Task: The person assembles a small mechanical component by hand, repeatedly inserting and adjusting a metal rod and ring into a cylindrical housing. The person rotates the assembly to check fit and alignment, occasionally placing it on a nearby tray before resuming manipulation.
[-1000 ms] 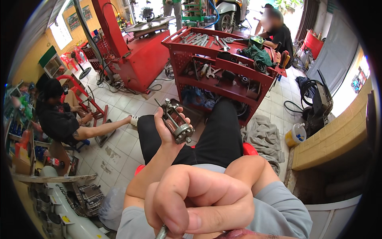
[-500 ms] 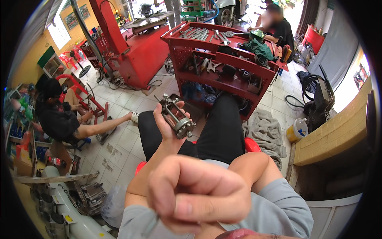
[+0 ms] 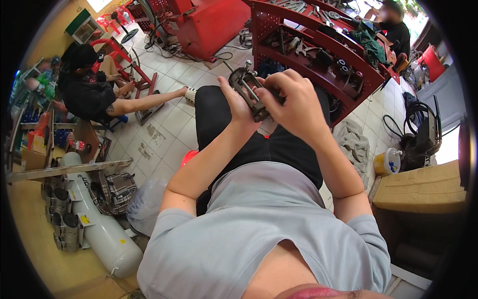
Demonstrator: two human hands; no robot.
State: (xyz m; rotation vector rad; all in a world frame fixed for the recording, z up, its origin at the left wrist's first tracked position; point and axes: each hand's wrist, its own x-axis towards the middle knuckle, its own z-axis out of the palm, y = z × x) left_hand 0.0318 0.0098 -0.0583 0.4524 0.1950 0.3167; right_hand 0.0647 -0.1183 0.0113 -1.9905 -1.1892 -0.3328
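Observation:
Over my lap is a dark metal assembly (image 3: 254,103), with long parallel rods between its two ends. My left hand (image 3: 239,107) cradles it from the left, the thumb along its side. My right hand (image 3: 298,102) is on its right side, with bent fingers and thumb against the rods. Between my hands the assembly is tilted, its far end pointing up and left. My right fingers cover part of its right side, and I cannot make out any small piece under them.
Ahead stands a red tool trolley (image 3: 318,65) with wrenches and parts. A person (image 3: 82,87) sits at the left, one leg stretched toward my knee; another person (image 3: 398,32) is beyond the trolley. A white cylinder (image 3: 107,234) lies lower left. A grey cloth (image 3: 352,142) lies right.
My right hand has moved from close to the camera out to the assembly and now touches it. The assembly's near end has turned, and the view has shifted.

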